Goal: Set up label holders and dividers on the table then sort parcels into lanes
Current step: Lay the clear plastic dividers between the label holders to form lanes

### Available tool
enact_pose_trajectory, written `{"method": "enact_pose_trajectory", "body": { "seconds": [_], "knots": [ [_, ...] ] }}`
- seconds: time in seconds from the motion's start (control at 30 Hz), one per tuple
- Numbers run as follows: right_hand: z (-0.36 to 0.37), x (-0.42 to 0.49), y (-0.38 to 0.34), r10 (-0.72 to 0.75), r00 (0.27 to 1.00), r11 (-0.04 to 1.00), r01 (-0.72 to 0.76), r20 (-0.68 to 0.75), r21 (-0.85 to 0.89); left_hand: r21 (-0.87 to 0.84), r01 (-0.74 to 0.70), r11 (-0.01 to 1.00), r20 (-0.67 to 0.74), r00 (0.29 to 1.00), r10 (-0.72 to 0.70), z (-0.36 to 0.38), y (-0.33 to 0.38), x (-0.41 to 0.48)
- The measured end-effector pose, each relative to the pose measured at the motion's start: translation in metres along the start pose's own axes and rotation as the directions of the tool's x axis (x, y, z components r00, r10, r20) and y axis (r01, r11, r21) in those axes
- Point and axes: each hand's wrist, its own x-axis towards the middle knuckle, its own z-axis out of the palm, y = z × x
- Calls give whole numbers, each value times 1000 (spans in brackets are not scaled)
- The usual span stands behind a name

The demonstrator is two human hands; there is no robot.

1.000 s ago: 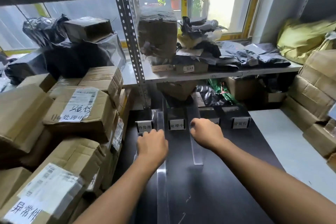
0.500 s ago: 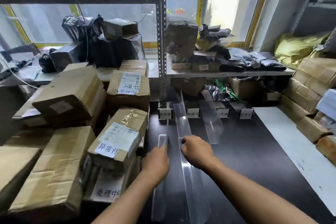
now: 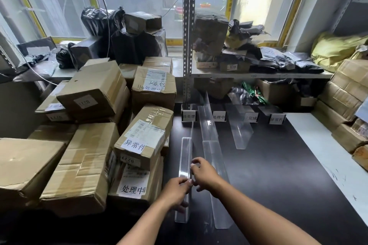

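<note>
Head view: both forearms reach forward, low over the dark table (image 3: 278, 175). The left hand (image 3: 177, 191) curls its fingers round the leftmost clear plastic divider (image 3: 186, 153). The right hand (image 3: 205, 175) pinches the same strip's upper edge just beyond. Long, glossy and L-shaped, the strip lies along the table's left side beside taped cardboard boxes (image 3: 143, 145), pointing toward the white label holders (image 3: 188, 116).

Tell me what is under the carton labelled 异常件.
The carton labelled 异常件 rests on another carton bearing a 处理中 label. Most of that lower carton's top is covered, and whatever it stands on is hidden in shadow.
</note>
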Motion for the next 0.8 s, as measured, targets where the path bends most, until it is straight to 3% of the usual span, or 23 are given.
{"method": "enact_pose_trajectory", "body": {
  "seconds": [0.47,0.53,0.63,0.73,0.8],
  "knots": [
    [9,2,10,41,999,996,-42,27,72,-68,-27,997,-26,999,25,-1,-20,-24],
    [9,3,10,39,999,996,-40,16,78,40,-68,997,-52,996,70,-1,-24,-29],
    [7,4,11,49,999,993,-49,3,107,356,-100,929,-97,985,143,-1,-30,-29],
    [8,5,10,54,998,992,-51,-22,113,391,-41,919,-151,983,108,-1,-30,-30],
    [9,4,8,38,997,995,-32,-66,100,322,-25,946,-149,986,76,-2,-30,-30]
  ]
}}
